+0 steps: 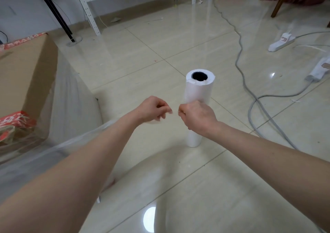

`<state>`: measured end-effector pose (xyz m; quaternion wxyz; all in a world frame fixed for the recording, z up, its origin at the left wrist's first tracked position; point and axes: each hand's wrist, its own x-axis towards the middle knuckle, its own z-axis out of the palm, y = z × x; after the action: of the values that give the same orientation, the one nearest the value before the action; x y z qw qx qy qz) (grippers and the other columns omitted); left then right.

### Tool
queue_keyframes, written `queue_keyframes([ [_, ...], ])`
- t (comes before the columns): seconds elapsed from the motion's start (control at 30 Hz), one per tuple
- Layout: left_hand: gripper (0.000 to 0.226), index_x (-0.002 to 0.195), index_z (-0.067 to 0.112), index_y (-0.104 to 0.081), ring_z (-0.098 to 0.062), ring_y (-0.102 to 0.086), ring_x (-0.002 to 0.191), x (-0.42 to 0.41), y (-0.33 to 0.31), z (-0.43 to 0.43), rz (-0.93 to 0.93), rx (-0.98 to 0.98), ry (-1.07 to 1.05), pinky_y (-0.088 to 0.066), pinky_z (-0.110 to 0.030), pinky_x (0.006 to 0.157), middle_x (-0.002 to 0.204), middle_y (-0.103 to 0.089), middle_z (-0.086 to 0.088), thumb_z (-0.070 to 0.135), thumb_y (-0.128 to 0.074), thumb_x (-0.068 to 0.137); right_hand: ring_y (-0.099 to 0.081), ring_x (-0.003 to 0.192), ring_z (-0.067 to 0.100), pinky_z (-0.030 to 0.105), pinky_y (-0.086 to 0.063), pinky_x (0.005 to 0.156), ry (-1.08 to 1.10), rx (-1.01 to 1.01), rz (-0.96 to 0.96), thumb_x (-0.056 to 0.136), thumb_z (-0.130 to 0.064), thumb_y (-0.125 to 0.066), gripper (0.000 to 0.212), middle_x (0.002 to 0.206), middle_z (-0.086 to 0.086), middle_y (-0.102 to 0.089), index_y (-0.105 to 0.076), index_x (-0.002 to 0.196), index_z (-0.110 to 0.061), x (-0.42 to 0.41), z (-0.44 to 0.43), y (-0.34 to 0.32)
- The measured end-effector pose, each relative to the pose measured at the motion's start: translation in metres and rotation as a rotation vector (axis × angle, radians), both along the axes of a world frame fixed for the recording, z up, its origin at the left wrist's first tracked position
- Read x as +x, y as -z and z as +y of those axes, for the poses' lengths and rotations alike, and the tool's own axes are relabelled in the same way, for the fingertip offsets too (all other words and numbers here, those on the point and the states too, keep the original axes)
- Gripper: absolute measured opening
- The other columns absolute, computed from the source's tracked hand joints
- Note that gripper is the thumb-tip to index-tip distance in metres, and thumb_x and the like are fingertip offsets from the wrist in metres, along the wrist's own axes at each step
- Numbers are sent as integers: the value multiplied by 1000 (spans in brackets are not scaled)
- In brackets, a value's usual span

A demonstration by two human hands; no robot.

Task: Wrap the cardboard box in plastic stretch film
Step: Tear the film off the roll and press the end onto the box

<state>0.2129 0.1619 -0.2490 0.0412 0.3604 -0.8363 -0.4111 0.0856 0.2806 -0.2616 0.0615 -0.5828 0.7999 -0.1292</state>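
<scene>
Left hand [153, 110] pinches the film [75, 107] stretching from the box [26, 75] on its left. Right hand [198, 116] is curled, its hold unclear. The roll [199, 89] stands upright on the floor [160, 45] just behind the right hand.

Free tiled floor [142, 59] ahead at ctr; obstacles: cardboard box [26, 75] w/ draped film sheet [71, 98] at L, upright film roll [199, 89] ctr-R, cables [240, 59] & power strips [281, 44] at R.
</scene>
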Motion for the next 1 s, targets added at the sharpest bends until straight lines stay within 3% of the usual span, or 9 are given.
queue_keyframes([
  [0.13,27,114,18,-64,-13,-58,90,-4,5,-3,134,-202,-132,-45,-24,82,102,-66,3,16,-44,96,-63,85,28,30,-45,64,8,9,6,98,-23,-40,25,91,9,-67,-63,95,-13,-3,0,5],
  [0.23,30,113,25,-62,-9,-55,97,-13,5,6,58,-428,91,-45,-28,85,109,-61,11,26,-59,83,-59,97,26,30,-38,64,8,0,24,99,-25,-41,26,93,8,-68,-64,102,-15,-4,-4,8],
  [0.3,36,112,25,-60,-11,-55,99,-17,9,13,-78,-468,244,-46,-31,84,108,-60,11,34,-65,78,-57,100,26,30,-36,63,15,-3,8,98,-23,-41,26,94,8,-66,-64,109,-18,-3,-6,7],
  [0.4,32,101,22,-60,-12,-56,91,-20,15,17,-146,-467,275,-46,-29,75,95,-61,13,40,-71,77,-57,101,24,30,-36,63,30,11,-21,97,-22,-42,27,94,6,-67,-65,110,-21,-2,-7,4],
  [0.47,19,85,18,-60,-15,-52,75,-21,15,19,-105,-515,216,-39,-27,62,77,-59,10,32,-71,80,-61,97,23,28,-39,63,34,11,-29,95,-20,-43,25,89,6,-67,-67,101,-19,-2,-8,4],
  [0.57,12,84,8,-68,-16,-53,61,-19,14,18,-59,-520,163,-39,-25,53,72,-67,-2,14,-59,88,-61,91,23,29,-42,61,32,14,-14,96,-19,-40,27,86,4,-64,-66,94,-18,-2,-7,5],
  [0.8,27,80,14,-69,-16,-57,57,-15,10,15,-103,-431,97,-52,-29,63,60,-58,9,7,-45,90,-57,85,23,27,-33,58,13,-17,-26,97,-26,-40,28,83,1,-60,-68,94,-23,-2,-2,0],
  [0.9,29,75,19,-66,-18,-58,59,-16,10,16,-129,-394,41,-52,-30,67,60,-58,8,8,-44,90,-51,73,23,24,-26,47,16,-2,-7,95,-23,-42,27,72,-2,-53,-66,85,-23,1,-2,-4],
  [1.0,29,74,19,-66,-20,-60,63,-13,9,12,-166,-395,-42,-53,-31,70,63,-61,2,7,-44,88,-56,76,24,23,-29,48,-6,-1,9,91,-16,-43,25,75,-2,-59,-66,82,-19,1,1,-6],
])
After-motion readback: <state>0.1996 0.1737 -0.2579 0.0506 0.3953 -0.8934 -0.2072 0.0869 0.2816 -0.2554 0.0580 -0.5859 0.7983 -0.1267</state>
